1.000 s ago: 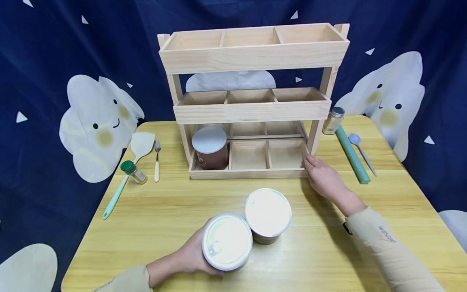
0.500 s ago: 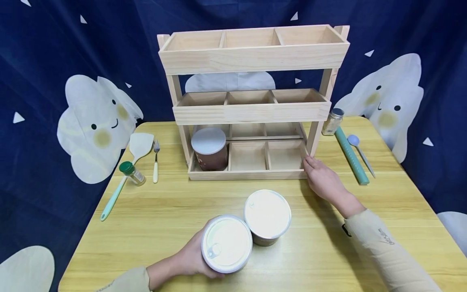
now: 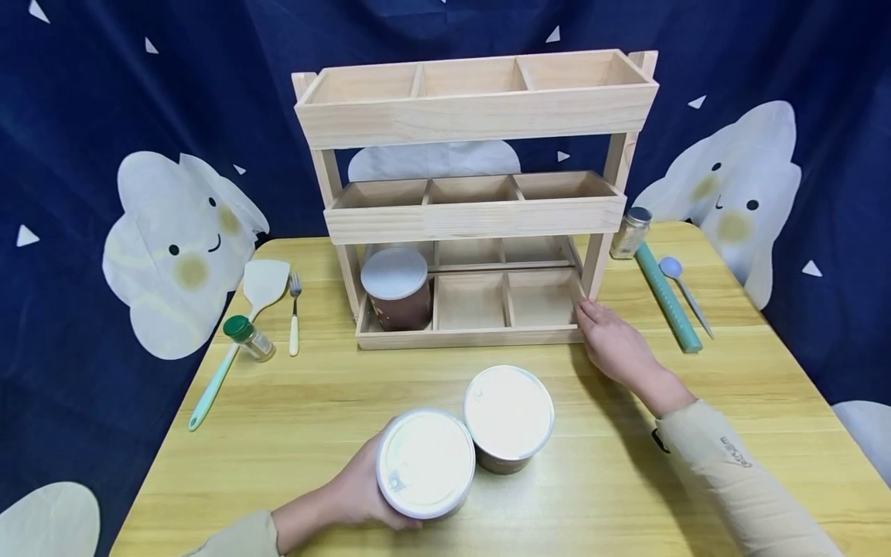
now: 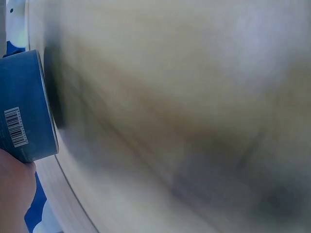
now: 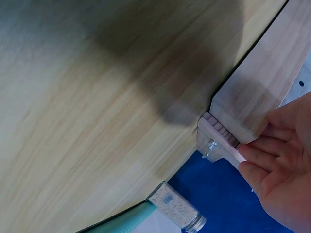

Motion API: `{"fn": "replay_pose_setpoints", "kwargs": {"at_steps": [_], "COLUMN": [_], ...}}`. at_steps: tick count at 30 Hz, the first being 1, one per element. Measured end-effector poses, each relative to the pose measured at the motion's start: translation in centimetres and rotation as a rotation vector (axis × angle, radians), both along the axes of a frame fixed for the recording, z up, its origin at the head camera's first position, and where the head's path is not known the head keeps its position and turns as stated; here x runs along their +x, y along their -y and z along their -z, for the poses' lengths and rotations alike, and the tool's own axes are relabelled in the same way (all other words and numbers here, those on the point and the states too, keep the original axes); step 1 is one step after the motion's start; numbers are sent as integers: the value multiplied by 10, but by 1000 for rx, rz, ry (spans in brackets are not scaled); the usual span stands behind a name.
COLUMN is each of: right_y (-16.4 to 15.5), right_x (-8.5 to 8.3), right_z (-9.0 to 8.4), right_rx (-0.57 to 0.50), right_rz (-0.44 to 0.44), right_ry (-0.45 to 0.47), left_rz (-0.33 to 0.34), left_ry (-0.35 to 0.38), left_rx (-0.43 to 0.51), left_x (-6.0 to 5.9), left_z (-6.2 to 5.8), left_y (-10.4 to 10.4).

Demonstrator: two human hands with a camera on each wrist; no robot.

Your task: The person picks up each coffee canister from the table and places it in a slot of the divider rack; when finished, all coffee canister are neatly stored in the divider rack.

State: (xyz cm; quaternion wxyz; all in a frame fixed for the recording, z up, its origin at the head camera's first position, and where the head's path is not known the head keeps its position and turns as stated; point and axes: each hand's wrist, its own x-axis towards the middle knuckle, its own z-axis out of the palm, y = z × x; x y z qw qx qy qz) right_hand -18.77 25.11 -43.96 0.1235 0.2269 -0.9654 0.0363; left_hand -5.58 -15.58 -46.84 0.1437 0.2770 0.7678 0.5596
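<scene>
While our left hand (image 3: 355,495) grips the near white-lidded can (image 3: 426,463) from its side, just above the wooden table (image 3: 292,418), our right hand (image 3: 612,344) rests with straight fingers against the right front corner of the three-tier wooden rack (image 3: 480,201), steadying it. A second can (image 3: 510,414) stands on the table touching the one we hold, and a third can (image 3: 398,288) already sits in the left front compartment of the bottom tier. We judge that lifting carelessly could knock the neighbour can over, because the two lids touch; the can could also catch on the low middle shelf and slip from the one-sided grip. In the left wrist view the can wall is blue with a barcode (image 4: 17,127). Around us hangs a dark blue curtain with smiling clouds (image 3: 177,251); a spatula (image 3: 240,325), a fork (image 3: 295,313) and a green-capped jar (image 3: 247,338) lie to the left.
</scene>
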Motion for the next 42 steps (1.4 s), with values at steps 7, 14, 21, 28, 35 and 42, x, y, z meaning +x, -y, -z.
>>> {"fn": "replay_pose_setpoints", "kwargs": {"at_steps": [7,14,21,28,35,42], "right_y": [-2,-2,-2,-4,-5,-5], "right_x": [-2,-2,-2,-4,-3,-4], "right_z": [2,4,5,6,6,6], "right_rx": [2,-17,-17,-10,-18,-22], "right_rz": [-3,-2,-7,-8,-18,-20], "right_ry": [1,-4,9,9,-17,-23], "left_rz": [-44,-75,-119,-189,-267,-268], "left_ry": [-31,-66,-88,-91,-65,-55], "left_rx": [71,86,59,72,35,87], "left_x": [-11,-31,-55,-81,-97,-115], "left_z": [-6,-11,-19,-27,-30,-30], "left_y": [7,11,12,1,-21,-37]}}
